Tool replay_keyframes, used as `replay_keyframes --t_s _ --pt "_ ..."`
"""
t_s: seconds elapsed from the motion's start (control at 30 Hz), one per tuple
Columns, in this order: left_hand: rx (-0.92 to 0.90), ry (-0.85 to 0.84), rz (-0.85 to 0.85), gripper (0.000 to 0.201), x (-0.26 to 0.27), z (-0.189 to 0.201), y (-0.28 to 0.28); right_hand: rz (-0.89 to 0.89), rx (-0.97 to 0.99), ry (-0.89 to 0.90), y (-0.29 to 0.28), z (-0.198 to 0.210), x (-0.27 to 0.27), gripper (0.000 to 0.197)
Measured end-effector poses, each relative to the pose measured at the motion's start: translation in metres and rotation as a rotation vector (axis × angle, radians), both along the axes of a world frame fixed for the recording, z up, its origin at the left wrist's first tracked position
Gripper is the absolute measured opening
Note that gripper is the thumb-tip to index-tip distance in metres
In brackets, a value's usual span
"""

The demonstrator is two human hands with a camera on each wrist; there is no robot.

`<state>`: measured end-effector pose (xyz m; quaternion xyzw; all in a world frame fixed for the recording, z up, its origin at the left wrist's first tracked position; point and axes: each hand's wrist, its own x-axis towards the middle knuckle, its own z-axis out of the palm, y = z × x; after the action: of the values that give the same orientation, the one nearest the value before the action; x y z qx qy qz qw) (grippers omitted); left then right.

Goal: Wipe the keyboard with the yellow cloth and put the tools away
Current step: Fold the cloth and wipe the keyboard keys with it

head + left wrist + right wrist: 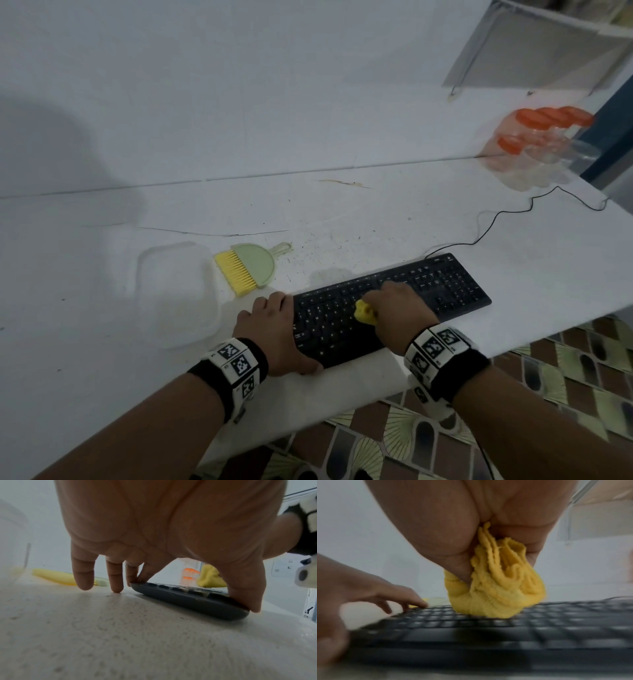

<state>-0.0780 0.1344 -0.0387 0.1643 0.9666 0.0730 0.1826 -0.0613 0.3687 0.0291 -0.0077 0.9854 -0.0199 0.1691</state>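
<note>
Keyboard (455,286) lengthwise left-to-right, left hand (274,329) around its end, right hand (400,308) tight around cloth (364,312).

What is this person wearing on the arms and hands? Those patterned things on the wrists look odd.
The left hand and right hand are bare: no gloves, no rings that I can see. The left wristband and right wristband are black, each carrying white blocks printed with black square-patterned markers. No sleeves cover the forearms.
</note>
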Motion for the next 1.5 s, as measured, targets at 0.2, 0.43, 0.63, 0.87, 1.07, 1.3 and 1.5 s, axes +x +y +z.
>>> replay_keyframes --t_s 0.2,0.43,0.63,0.87,1.07,1.3,1.5 --pt "-0.009 -0.01 0.009 0.135 0.0 -0.002 -0.001 0.19 -0.219 -0.02 -0.042 -0.017 0.014 0.049" --pt "-0.002 -0.024 0.013 0.141 0.0 -0.002 0.0 0.213 -0.194 0.042 -0.044 0.003 -0.005 0.023" --pt "0.008 -0.008 0.016 0.141 0.0 -0.003 -0.002 0.261 -0.115 -0.181 -0.05 0.001 0.002 0.02" --pt "0.004 -0.026 0.012 0.139 0.0 -0.001 -0.001 0.2 -0.104 -0.007 -0.059 -0.007 -0.026 0.03" --pt "0.014 -0.042 0.007 0.142 -0.002 -0.004 -0.002 0.36 -0.014 -0.133 -0.029 0.009 0.001 0.042" --pt "0.01 -0.046 0.008 0.138 -0.003 0.0 -0.001 0.36 -0.039 -0.023 -0.028 -0.012 -0.014 0.047" --pt "0.016 -0.063 0.01 0.139 -0.002 -0.001 0.0 0.349 -0.081 0.013 -0.006 0.002 -0.022 0.041"
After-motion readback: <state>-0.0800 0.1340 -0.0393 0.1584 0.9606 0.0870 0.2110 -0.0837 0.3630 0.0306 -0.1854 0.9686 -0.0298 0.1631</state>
